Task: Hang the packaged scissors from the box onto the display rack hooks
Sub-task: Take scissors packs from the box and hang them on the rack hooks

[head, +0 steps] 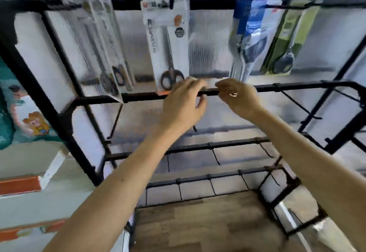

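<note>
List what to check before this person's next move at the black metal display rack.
1. Hands at the rack: left hand and right hand meet at the second black rail: ok.
2. Scissors package in hand: none visible: not ok.
3. What the fingers grip, rail or hook: cannot tell, blurred.
4. White scissors package hangs from the top black rail: ok.
5. Bare black wire hook free on the second rail: ok.

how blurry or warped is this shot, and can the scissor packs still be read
Head view: motion smear throughout, worst on the left packs; the wide-angle lens bows the bar; the centre scissors pack is clearest, its small print unreadable; left hand and right hand, both gripping the bar, look soft-edged; light comes evenly through the ribbed panel.
</note>
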`<state>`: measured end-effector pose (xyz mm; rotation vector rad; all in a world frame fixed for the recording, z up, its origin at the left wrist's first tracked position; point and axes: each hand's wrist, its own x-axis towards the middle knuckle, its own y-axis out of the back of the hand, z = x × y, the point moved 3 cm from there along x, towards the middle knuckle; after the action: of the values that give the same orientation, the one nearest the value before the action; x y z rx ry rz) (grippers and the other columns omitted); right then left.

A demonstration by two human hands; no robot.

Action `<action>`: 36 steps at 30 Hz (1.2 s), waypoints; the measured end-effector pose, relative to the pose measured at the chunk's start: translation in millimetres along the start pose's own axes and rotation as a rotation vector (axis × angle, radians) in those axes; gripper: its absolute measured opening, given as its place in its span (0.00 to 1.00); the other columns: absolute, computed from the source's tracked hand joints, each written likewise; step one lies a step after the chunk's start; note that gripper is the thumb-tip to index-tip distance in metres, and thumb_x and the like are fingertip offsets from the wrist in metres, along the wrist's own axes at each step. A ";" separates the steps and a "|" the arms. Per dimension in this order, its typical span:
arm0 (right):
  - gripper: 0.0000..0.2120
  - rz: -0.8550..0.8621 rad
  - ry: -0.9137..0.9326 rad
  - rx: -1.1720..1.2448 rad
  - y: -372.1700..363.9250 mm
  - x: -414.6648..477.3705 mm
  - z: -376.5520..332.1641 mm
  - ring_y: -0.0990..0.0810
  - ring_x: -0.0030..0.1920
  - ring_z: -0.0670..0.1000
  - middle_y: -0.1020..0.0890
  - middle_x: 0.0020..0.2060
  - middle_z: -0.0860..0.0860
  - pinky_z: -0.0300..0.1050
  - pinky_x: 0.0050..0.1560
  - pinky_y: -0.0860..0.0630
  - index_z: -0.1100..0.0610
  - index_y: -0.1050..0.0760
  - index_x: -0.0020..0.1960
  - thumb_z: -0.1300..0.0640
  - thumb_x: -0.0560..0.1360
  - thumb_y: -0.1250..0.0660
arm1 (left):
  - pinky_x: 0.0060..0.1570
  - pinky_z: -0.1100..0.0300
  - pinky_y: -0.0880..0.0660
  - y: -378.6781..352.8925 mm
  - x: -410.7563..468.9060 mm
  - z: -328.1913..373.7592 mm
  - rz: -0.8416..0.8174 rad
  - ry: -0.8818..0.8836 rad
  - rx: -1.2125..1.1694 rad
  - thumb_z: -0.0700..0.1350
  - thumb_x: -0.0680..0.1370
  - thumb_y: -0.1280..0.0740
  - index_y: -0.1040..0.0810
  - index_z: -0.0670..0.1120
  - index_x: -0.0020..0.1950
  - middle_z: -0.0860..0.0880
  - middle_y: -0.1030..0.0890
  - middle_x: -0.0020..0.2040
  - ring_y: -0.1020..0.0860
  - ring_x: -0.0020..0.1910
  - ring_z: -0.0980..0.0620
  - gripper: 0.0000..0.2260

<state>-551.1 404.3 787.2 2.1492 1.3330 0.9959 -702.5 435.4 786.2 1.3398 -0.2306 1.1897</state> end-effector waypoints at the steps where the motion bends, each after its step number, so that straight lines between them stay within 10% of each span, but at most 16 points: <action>1: 0.13 0.063 -0.060 -0.024 23.4 -13.1 19.6 0.21 0.49 0.51 0.19 0.50 0.52 0.43 0.54 0.28 0.57 0.23 0.58 0.63 0.75 0.37 | 0.41 0.56 0.25 -17.5 3.2 24.5 -0.073 -0.064 -0.040 0.45 0.74 0.41 0.23 0.43 0.51 0.46 0.20 0.48 0.21 0.47 0.44 0.11; 7: 0.13 0.381 -0.574 -0.162 127.8 -146.9 177.2 0.20 0.51 0.55 0.19 0.48 0.52 0.41 0.51 0.29 0.56 0.22 0.58 0.62 0.75 0.37 | 0.42 0.53 0.26 -150.3 -15.6 166.9 -0.556 -0.287 -0.296 0.45 0.78 0.39 0.24 0.46 0.57 0.46 0.20 0.52 0.22 0.49 0.43 0.10; 15: 0.18 0.339 -1.221 -0.136 163.3 -349.3 345.0 0.24 0.58 0.56 0.22 0.58 0.54 0.44 0.55 0.29 0.57 0.27 0.63 0.60 0.74 0.36 | 0.56 0.53 0.27 -358.0 -122.9 294.8 -1.259 -0.305 -0.348 0.45 0.76 0.39 0.27 0.49 0.61 0.47 0.24 0.60 0.26 0.59 0.45 0.13; 36: 0.32 0.058 -1.675 -0.037 148.7 -500.6 752.9 0.35 0.68 0.59 0.35 0.71 0.56 0.50 0.66 0.36 0.54 0.45 0.74 0.53 0.75 0.36 | 0.72 0.50 0.45 -801.3 -318.3 462.7 -1.633 -0.697 -0.002 0.56 0.77 0.39 0.51 0.50 0.76 0.48 0.46 0.77 0.50 0.75 0.46 0.32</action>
<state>-36.5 -95.4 217.1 1.9150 0.3362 -0.7768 -16.1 58.2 199.6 1.3129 0.3598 -0.6446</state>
